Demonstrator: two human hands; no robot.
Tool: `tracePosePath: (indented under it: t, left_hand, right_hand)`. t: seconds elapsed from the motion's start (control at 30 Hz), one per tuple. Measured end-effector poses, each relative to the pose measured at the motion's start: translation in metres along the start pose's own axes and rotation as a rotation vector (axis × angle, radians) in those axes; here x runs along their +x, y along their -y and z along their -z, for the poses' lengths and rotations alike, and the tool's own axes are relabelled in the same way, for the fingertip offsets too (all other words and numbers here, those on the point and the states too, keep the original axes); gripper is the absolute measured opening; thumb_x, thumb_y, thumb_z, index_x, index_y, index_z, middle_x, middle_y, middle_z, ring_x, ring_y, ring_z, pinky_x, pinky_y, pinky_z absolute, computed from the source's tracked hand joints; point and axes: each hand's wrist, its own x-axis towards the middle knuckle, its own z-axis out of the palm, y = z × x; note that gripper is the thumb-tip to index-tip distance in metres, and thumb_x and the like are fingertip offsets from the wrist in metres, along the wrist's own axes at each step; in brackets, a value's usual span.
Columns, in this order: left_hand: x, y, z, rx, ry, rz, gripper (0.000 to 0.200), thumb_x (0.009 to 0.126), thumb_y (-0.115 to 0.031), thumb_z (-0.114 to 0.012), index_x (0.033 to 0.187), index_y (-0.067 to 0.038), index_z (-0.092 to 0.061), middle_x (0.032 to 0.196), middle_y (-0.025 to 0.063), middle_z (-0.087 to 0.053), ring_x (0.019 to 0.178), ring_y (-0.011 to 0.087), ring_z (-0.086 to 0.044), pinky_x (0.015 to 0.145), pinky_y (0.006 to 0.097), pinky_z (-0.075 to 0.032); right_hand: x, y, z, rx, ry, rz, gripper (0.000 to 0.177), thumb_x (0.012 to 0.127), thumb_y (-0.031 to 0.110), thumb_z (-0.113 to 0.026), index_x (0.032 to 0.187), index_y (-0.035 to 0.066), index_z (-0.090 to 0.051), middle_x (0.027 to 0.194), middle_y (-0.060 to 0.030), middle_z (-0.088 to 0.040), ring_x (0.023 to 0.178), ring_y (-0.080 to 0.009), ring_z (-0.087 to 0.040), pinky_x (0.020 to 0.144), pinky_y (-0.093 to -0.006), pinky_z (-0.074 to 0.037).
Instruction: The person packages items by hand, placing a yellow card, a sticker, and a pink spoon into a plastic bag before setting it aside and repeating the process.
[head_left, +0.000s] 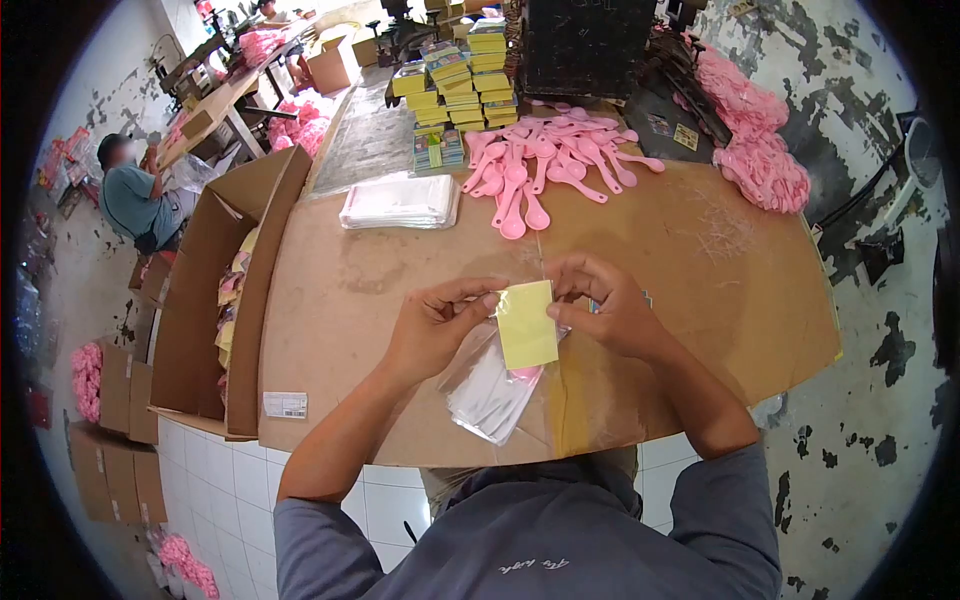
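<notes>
A plain yellow card (527,328) is held upright between my two hands, with a shine of clear plastic along its left side. My left hand (437,328) pinches the left edge near the top corner. On the other side, the thumb and fingers of my right hand (608,310) close on the right edge. A bit of pink shows just under the card; what it belongs to is mostly hidden. Beneath lies a fanned pile of clear plastic bags (492,398). Small printed cards (648,298) peek out from behind my right hand.
Pink measuring spoons (540,160) are heaped at the table's back. A stack of plastic sleeves (400,203) lies left of them, with bundled cards (485,65) behind. An open carton (235,300) stands at the left edge. Another person (140,200) sits farther left.
</notes>
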Motion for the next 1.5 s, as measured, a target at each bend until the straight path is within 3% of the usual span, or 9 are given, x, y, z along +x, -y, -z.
tracePosePath:
  t: [0.2,0.53,0.6,0.67,0.77,0.97,1.07,1.27,1.5]
  left_hand:
    - [0.000,-0.004,0.003,0.049,-0.036,-0.068,0.028,0.100,-0.006,-0.065,0.127,0.003,-0.067,0.116,0.0115,-0.073,0.102,0.0149,-0.069,0.092,0.0314,-0.058]
    - [0.001,-0.013,0.024,0.090,0.061,0.073,0.031,0.098,-0.008,-0.068,0.127,-0.001,-0.062,0.110,0.0099,-0.071,0.094,0.0134,-0.069,0.081,0.0274,-0.058]
    - [0.002,-0.017,0.050,0.097,-0.344,-0.185,0.028,0.103,-0.018,-0.062,0.126,-0.002,-0.061,0.111,0.0097,-0.071,0.094,0.0159,-0.070,0.081,0.0300,-0.058]
    - [0.009,-0.059,0.048,-0.378,-0.674,-0.547,0.034,0.107,-0.028,-0.054,0.125,-0.001,-0.061,0.109,0.0095,-0.070,0.095,0.0170,-0.069,0.081,0.0331,-0.058]
    - [0.011,-0.060,0.054,-0.414,-0.693,-0.608,0.050,0.111,-0.039,-0.036,0.139,-0.004,-0.057,0.122,0.0112,-0.065,0.103,0.0206,-0.066,0.090,0.0380,-0.056]
    - [0.006,-0.011,0.005,0.941,-0.216,0.015,0.032,0.085,-0.023,-0.081,0.111,-0.007,-0.073,0.099,0.0065,-0.066,0.085,0.0196,-0.066,0.074,0.0344,-0.054]
    - [0.009,0.025,0.013,1.096,-0.163,-0.179,0.028,0.083,-0.026,-0.080,0.102,-0.007,-0.073,0.095,0.0084,-0.066,0.079,0.0267,-0.067,0.073,0.0363,-0.053]
    - [0.011,0.020,0.013,0.902,-0.119,0.009,0.020,0.089,-0.016,-0.079,0.098,-0.001,-0.068,0.095,0.0068,-0.067,0.081,0.0155,-0.067,0.074,0.0326,-0.054]
    - [0.015,0.015,0.011,-0.089,-0.099,-0.017,0.052,0.098,-0.007,-0.068,0.143,-0.004,-0.041,0.100,0.0137,-0.073,0.083,0.0157,-0.071,0.071,0.0280,-0.059]
  right_hand:
    - [0.000,0.014,-0.006,0.046,0.074,-0.142,0.068,0.087,-0.007,-0.070,0.147,0.005,-0.041,0.101,-0.0018,-0.054,0.099,-0.0111,-0.061,0.084,-0.0271,-0.050]
    - [0.006,0.033,0.017,-0.173,0.021,-0.022,0.053,0.091,0.003,-0.070,0.140,0.003,-0.051,0.109,-0.0067,-0.064,0.100,-0.0137,-0.063,0.089,-0.0303,-0.051]
    - [0.005,0.036,0.044,-0.437,-0.065,0.030,0.046,0.090,0.008,-0.071,0.134,0.004,-0.058,0.109,-0.0104,-0.067,0.103,-0.0155,-0.064,0.090,-0.0314,-0.051]
    - [0.001,0.039,0.071,-0.683,-0.074,-0.027,0.042,0.089,0.013,-0.073,0.128,0.003,-0.062,0.110,-0.0122,-0.067,0.104,-0.0203,-0.064,0.091,-0.0344,-0.051]
    - [-0.009,0.034,0.095,-0.893,-0.029,-0.079,0.041,0.086,0.018,-0.078,0.123,0.003,-0.066,0.112,-0.0132,-0.066,0.105,-0.0246,-0.064,0.092,-0.0378,-0.051]
    - [-0.018,0.006,0.111,-0.845,0.168,-0.139,0.048,0.076,0.020,-0.088,0.117,0.004,-0.068,0.109,-0.0108,-0.065,0.099,-0.0230,-0.063,0.086,-0.0353,-0.051]
    - [-0.018,0.005,0.109,-0.767,0.163,-0.225,0.039,0.076,0.014,-0.087,0.109,0.004,-0.070,0.102,-0.0085,-0.065,0.091,-0.0197,-0.062,0.081,-0.0335,-0.050]
    - [-0.017,0.006,0.107,-0.662,0.108,-0.269,0.021,0.078,0.003,-0.082,0.097,0.002,-0.072,0.087,-0.0053,-0.065,0.079,-0.0147,-0.059,0.074,-0.0304,-0.048]
    - [-0.019,0.004,0.108,-0.703,0.071,-0.210,0.013,0.083,0.002,-0.076,0.095,0.002,-0.071,0.087,-0.0066,-0.066,0.079,-0.0170,-0.060,0.074,-0.0329,-0.048]
